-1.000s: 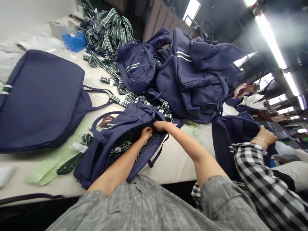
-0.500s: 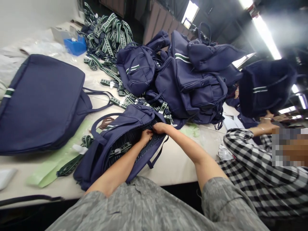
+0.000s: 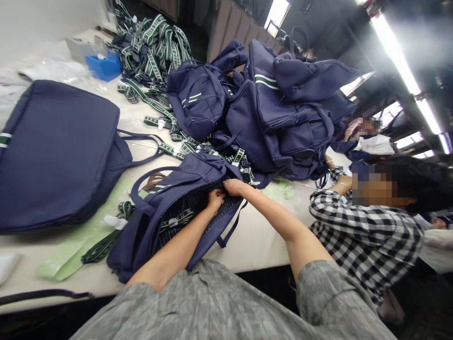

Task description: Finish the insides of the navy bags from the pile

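A navy backpack (image 3: 198,170) lies on its side before me, its zipped mouth gaping and a dark patterned lining showing. My left hand (image 3: 216,200) reaches inside with fingers curled against the lining near the far end; what is between them is hidden. Beside it, my right hand (image 3: 232,187) is closed on the edge of the opening, fingertips tucked inside. A green-and-white lettered strap (image 3: 180,218) with a white tie lies within the bag. Another bundled strap (image 3: 102,245) with a white wrap rests against the bag's left side.
At left stands another navy backpack (image 3: 60,151). A large pile of navy backpacks (image 3: 269,108) fills the far side, beside a heap of lettered straps (image 3: 152,47). A blue bin (image 3: 103,66) sits behind. A person in a checked shirt (image 3: 364,236) is at right.
The co-worker at right has lowered the backpack they held up, and their head now shows. My view has shifted slightly; both my hands stay nearly in place at the bag.
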`<state>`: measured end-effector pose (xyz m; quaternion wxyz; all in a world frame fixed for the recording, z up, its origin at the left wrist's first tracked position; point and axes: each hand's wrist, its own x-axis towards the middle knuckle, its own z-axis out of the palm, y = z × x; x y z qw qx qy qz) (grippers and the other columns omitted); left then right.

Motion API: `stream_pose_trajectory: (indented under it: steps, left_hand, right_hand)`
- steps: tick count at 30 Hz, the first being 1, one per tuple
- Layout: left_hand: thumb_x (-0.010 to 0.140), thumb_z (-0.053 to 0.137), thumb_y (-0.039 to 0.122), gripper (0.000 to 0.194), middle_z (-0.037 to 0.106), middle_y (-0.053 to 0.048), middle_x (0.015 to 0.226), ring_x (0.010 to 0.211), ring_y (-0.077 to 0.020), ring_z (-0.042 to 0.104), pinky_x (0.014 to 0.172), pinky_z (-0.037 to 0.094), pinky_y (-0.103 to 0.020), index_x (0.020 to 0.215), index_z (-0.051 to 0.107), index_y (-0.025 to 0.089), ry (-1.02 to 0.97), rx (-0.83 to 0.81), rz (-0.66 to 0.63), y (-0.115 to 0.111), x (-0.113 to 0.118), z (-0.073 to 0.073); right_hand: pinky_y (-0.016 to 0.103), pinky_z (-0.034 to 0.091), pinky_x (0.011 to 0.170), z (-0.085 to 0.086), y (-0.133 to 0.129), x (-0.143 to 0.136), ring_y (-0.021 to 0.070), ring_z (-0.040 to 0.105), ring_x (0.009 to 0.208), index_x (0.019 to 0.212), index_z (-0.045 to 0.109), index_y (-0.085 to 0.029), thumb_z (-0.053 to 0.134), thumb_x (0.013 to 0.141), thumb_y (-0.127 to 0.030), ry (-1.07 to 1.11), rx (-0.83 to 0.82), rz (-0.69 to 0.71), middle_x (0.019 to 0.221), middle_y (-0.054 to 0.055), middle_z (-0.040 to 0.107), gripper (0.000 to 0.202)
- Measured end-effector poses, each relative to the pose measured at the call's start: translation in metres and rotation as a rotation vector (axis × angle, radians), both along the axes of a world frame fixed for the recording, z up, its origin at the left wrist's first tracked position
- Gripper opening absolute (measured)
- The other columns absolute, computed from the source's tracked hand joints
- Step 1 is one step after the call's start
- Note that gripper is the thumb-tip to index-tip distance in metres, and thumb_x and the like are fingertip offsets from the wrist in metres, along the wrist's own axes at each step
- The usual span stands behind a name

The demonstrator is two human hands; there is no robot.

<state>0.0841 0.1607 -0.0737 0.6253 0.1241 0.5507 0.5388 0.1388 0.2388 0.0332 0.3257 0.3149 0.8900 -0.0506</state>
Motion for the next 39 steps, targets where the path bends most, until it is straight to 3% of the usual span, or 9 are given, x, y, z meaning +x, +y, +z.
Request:
stream_pose_trajectory:
  steps: [8,15,20,23,28,31,34,36,39]
  left_hand:
    - [0.091,0.057,0.029,0.021,0.057,-0.001,0.083,0.060,-0.0069,0.051,0.051,0.045,-0.019,0.102,0.057,0.012,-0.073,-0.173,0.271,0.003,-0.034,-0.008]
    - [0.090,0.058,0.030,0.021,0.058,-0.001,0.084,0.062,-0.0078,0.053,0.053,0.048,-0.020,0.101,0.058,0.012,-0.215,-0.183,0.195,-0.003,-0.047,-0.001]
    - [0.091,0.057,0.029,0.018,0.055,0.001,0.077,0.055,-0.0052,0.047,0.046,0.041,-0.016,0.096,0.058,0.012,-0.297,-0.141,0.179,-0.010,-0.061,0.010]
    - [0.093,0.053,0.029,0.016,0.051,0.003,0.071,0.050,-0.0037,0.040,0.042,0.035,-0.015,0.089,0.057,0.013,-0.347,-0.106,0.184,-0.017,-0.081,0.019]
    - [0.092,0.054,0.021,0.022,0.038,0.007,0.059,0.044,-0.0023,0.028,0.037,0.023,-0.014,0.072,0.049,0.013,-0.372,-0.043,0.173,-0.040,-0.093,0.032]
    - [0.091,0.053,0.014,0.031,0.029,0.009,0.052,0.040,-0.0026,0.021,0.036,0.020,-0.015,0.062,0.041,0.014,-0.334,-0.022,0.150,-0.053,-0.082,0.037]
    - [0.086,0.054,0.008,0.036,0.026,0.009,0.048,0.039,-0.0029,0.022,0.038,0.022,-0.016,0.057,0.036,0.016,-0.258,0.038,0.166,-0.059,-0.071,0.039]
    - [0.082,0.058,0.008,0.033,0.033,0.007,0.049,0.040,-0.0029,0.029,0.040,0.026,-0.016,0.056,0.039,0.016,-0.194,0.101,0.194,-0.061,-0.069,0.039]
    - [0.080,0.061,0.013,0.015,0.055,0.002,0.065,0.054,-0.0044,0.048,0.054,0.039,-0.016,0.067,0.054,0.015,-0.091,0.201,0.241,-0.067,-0.071,0.039]
  right_hand:
    - [0.023,0.046,0.070,-0.002,-0.017,0.008,0.0193,0.065,0.086,0.100,0.054,-0.012,0.047,0.084,-0.006,0.322,-0.040,-0.210,0.100,0.013,0.068,0.019]
    - [0.019,0.046,0.060,-0.024,-0.037,0.009,0.0112,0.064,0.065,0.100,0.047,-0.017,0.037,0.094,-0.011,0.525,-0.155,-0.471,0.087,0.005,0.070,0.014]
    - [0.021,0.047,0.069,-0.022,-0.052,0.007,0.0149,0.066,0.077,0.093,0.050,-0.018,0.044,0.091,-0.014,0.637,-0.127,-0.568,0.089,0.006,0.069,0.007]
    - [0.020,0.047,0.073,-0.023,-0.078,0.001,0.0137,0.065,0.081,0.093,0.053,-0.018,0.043,0.090,-0.015,0.720,-0.139,-0.603,0.088,0.005,0.069,0.010]
    - [0.018,0.047,0.056,-0.035,-0.128,-0.013,0.0101,0.060,0.058,0.116,0.055,-0.014,0.047,0.088,-0.018,1.053,-0.386,-0.949,0.076,0.002,0.068,0.029]
    - [0.019,0.047,0.057,-0.040,-0.144,-0.018,0.0100,0.059,0.057,0.105,0.065,-0.015,0.047,0.086,-0.016,1.097,-0.444,-0.917,0.072,0.001,0.066,0.026]
    - [0.020,0.049,0.067,-0.039,-0.149,-0.016,0.0112,0.061,0.062,0.087,0.070,-0.015,0.047,0.086,-0.015,0.991,-0.340,-0.812,0.073,0.002,0.068,0.023]
    - [0.021,0.050,0.071,-0.037,-0.149,-0.013,0.0118,0.062,0.064,0.087,0.070,-0.015,0.047,0.087,-0.017,0.955,-0.287,-0.790,0.075,0.003,0.069,0.023]
    - [0.021,0.050,0.064,-0.033,-0.147,-0.006,0.0113,0.060,0.061,0.091,0.069,-0.015,0.048,0.088,-0.021,1.102,-0.310,-0.918,0.076,0.004,0.068,0.022]
